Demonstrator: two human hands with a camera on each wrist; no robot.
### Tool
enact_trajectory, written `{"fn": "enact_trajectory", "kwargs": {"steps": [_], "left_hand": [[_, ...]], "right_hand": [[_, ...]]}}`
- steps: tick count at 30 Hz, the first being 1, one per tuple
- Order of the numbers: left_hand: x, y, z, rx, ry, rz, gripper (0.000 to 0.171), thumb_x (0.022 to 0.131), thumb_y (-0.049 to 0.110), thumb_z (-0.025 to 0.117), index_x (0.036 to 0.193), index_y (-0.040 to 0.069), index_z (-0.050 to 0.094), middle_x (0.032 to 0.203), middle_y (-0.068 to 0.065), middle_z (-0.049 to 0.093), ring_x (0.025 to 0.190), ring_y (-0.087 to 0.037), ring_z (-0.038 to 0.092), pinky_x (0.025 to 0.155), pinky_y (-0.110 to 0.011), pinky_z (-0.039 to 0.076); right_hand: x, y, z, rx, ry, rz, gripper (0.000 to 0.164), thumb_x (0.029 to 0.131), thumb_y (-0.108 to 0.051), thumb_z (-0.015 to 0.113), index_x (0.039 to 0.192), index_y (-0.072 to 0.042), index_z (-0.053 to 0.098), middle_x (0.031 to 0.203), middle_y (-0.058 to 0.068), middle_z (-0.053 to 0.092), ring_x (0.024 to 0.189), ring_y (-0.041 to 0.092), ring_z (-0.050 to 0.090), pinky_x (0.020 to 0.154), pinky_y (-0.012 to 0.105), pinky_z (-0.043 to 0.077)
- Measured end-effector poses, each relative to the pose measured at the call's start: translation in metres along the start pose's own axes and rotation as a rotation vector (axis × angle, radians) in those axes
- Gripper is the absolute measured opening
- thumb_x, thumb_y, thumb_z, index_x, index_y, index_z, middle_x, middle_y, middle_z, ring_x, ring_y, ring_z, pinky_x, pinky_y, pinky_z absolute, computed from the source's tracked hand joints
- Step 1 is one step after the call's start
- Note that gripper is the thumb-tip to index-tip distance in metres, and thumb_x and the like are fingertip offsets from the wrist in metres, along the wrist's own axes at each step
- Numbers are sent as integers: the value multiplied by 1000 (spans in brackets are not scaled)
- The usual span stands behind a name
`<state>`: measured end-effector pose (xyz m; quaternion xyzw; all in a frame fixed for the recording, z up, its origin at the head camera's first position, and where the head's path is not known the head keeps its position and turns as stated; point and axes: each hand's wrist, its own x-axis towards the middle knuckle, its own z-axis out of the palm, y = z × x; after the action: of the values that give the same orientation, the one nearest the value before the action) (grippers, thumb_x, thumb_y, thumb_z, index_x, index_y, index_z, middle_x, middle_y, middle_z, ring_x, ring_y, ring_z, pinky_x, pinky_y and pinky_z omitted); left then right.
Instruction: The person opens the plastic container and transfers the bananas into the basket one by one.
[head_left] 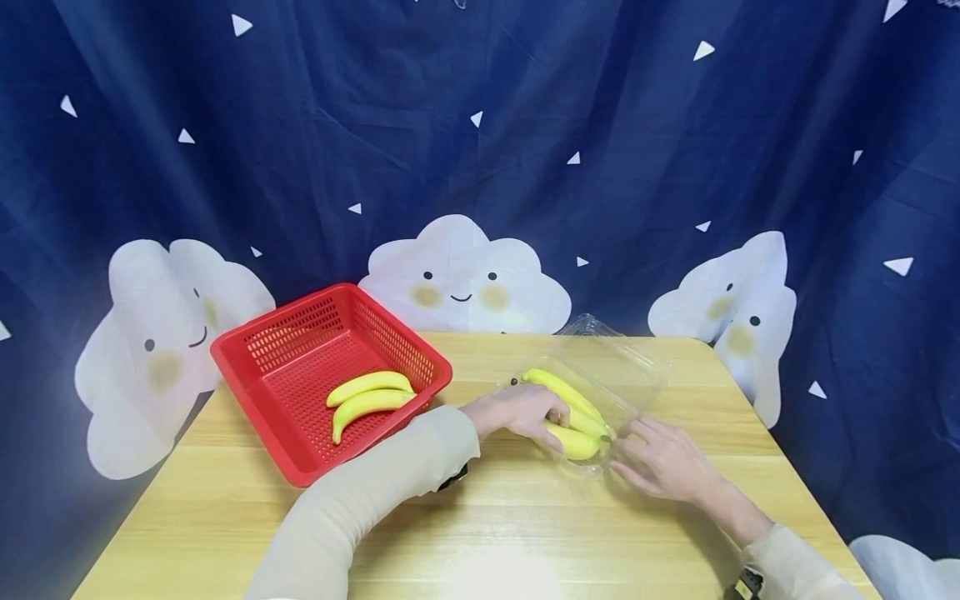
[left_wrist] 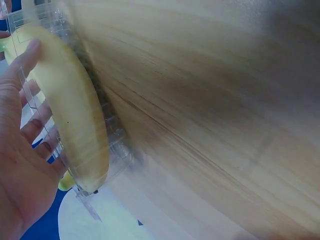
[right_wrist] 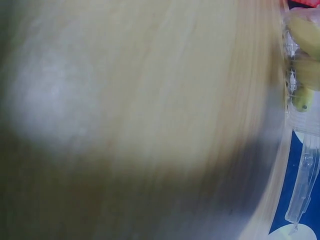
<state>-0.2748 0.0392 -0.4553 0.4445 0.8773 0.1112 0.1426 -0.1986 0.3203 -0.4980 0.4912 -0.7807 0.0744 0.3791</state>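
- Two plump yellow bananas (head_left: 367, 388) with smooth skins lie side by side in a red perforated plastic basket (head_left: 300, 375), on the left of the pale wood-grain worktop (head_left: 480, 517).
- To the right, a clear, thin plastic clamshell box (head_left: 594, 385) stands with its transparent hinged lid (head_left: 615, 358) folded back, away from the person. More yellow bananas (head_left: 564, 392) lie inside, close together.
- The left hand (head_left: 525, 408) appears to hold the nearest yellow banana (head_left: 577, 444) in the box, thumb on one side and fingers on the other.
- The right hand (head_left: 663, 458) is at the box's right end, fingers bent; whether it grips the rim cannot be told.
- Likely trouble: the light box could slide or tip if the left hand pulls and the right hand is not bracing it.
- The thin walls might buckle under squeezing fingers, or the lid could swing down if knocked.
- The left sleeve (head_left: 390, 467) passes just beside the basket, so a careless elbow could nudge it.
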Motion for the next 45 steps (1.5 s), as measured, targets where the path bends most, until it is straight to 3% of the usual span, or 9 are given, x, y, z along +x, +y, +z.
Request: {"fn": "enact_trajectory", "kwargs": {"steps": [13, 27, 32, 39, 45], "left_hand": [[-3, 0, -1, -8, 12, -12, 38, 86, 55, 83, 112, 30, 74, 115, 8, 77, 106, -7, 69, 90, -22, 54], [-2, -3, 2, -88, 45, -5, 36, 89, 54, 80, 113, 28, 73, 120, 5, 77, 112, -10, 70, 98, -26, 56], [-2, -4, 2, -85, 70, -16, 37, 90, 57, 78, 114, 29, 73, 120, 5, 77, 112, -10, 70, 97, -27, 56], [-2, -2, 0, -113, 121, -3, 36, 93, 56, 76, 112, 26, 71, 114, 5, 77, 103, -8, 69, 85, -26, 54], [0, -2, 1, -108, 155, -10, 40, 93, 55, 76, 118, 23, 72, 119, 2, 78, 111, -12, 72, 94, -30, 57]], "right_hand": [[0, -1, 0, 2, 2, -2, 44, 106, -47, 53, 90, -15, 77, 91, 2, 72, 78, 15, 65, 63, 29, 57], [1, 0, -1, 22, 0, -6, 42, 106, -46, 54, 92, -15, 78, 92, 3, 73, 79, 17, 66, 64, 31, 57], [2, 0, 0, 25, 0, -9, 41, 105, -46, 54, 92, -15, 78, 93, 3, 73, 80, 17, 67, 65, 31, 58], [1, 1, 2, 37, 8, -8, 41, 106, -46, 54, 92, -15, 78, 92, 1, 73, 80, 16, 66, 65, 31, 58], [-1, 1, 1, 23, 1, -8, 41, 106, -47, 53, 93, -17, 78, 92, -1, 72, 79, 14, 65, 65, 29, 57]]}}
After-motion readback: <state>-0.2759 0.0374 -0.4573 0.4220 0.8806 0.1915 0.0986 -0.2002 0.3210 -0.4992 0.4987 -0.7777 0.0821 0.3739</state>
